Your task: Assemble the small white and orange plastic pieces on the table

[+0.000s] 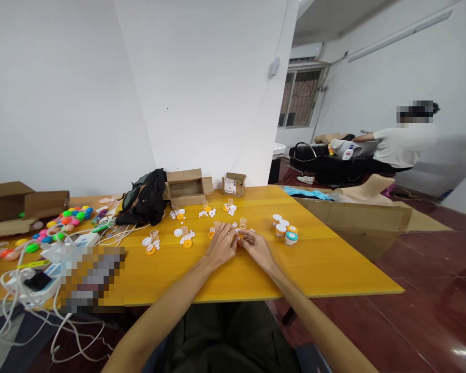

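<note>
My left hand (222, 244) and my right hand (258, 249) meet over the middle of the yellow table, fingers bent together. Between their fingertips is a small orange lid (239, 237), mostly hidden by the fingers. Just beyond my hands stands a clear plastic cup (243, 223), with small white spotted pieces lying near it. To the left, an orange ring-shaped lid (187, 243) lies beside more spotted pieces (188, 237) and a white lid (177, 232). Several closed small jars stand in a group on the right, among them one with a teal lid (291, 237).
Similar sets of cups and lids sit farther back and left. Open cardboard boxes (186, 187) and a black bag (145, 199) line the wall side. Colourful plastic balls (72, 217), white cables and a power strip (87, 241) crowd the left. A person (404, 145) sits at far right.
</note>
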### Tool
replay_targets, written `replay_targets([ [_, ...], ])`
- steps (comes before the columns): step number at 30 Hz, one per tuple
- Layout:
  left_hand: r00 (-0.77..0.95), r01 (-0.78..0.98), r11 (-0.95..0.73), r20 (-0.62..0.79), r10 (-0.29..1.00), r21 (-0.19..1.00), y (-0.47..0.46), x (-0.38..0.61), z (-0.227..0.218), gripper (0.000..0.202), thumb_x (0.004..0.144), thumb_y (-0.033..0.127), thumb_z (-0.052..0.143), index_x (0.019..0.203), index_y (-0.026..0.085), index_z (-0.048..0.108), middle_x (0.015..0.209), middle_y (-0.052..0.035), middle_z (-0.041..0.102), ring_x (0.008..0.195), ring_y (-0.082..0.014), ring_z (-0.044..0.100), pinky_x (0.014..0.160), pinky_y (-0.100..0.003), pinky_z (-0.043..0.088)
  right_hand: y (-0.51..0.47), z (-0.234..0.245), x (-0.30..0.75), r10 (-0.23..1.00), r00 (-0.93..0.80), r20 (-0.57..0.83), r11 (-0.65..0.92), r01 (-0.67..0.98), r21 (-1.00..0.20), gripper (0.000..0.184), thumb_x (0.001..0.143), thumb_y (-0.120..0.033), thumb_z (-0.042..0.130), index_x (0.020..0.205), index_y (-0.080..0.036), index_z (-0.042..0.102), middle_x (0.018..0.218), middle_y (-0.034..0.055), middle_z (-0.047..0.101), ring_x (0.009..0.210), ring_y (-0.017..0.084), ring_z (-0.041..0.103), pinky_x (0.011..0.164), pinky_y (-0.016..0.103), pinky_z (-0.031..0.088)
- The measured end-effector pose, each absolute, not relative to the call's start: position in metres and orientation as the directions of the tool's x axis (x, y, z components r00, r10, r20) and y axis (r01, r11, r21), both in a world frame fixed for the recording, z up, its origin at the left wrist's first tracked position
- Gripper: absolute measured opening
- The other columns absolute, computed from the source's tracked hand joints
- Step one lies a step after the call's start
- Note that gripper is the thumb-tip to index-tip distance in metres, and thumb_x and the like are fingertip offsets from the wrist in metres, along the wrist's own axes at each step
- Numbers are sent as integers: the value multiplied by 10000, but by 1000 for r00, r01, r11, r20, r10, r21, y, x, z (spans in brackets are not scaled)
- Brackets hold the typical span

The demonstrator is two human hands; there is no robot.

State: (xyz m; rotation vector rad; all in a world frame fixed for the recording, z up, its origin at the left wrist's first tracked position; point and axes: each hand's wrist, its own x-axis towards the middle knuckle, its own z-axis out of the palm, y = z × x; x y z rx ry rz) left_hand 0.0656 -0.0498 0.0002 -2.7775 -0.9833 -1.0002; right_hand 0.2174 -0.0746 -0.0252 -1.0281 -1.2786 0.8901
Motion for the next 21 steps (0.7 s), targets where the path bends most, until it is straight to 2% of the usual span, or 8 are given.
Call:
replay_targets([
  [11,584,613,-789,644,495,51,-49,68,-2,123,837,106,513,877,207,570,921,-70,618,893,-237,559,818,-386,474,-72,-28,219,937,125,327,320,73,-945,223,660,-221,631,865,-227,718,937,49,765,888,238,724,864,405,581],
  [21,553,591,-797,656,514,126,-48,67,-1,119,851,111,505,825,202,576,838,-58,639,844,-210,595,780,-339,478,-69,-31,217,918,204,341,340,37,-940,193,653,-296,691,829,-218,714,866,57,765,830,250,726,801,415,595],
])
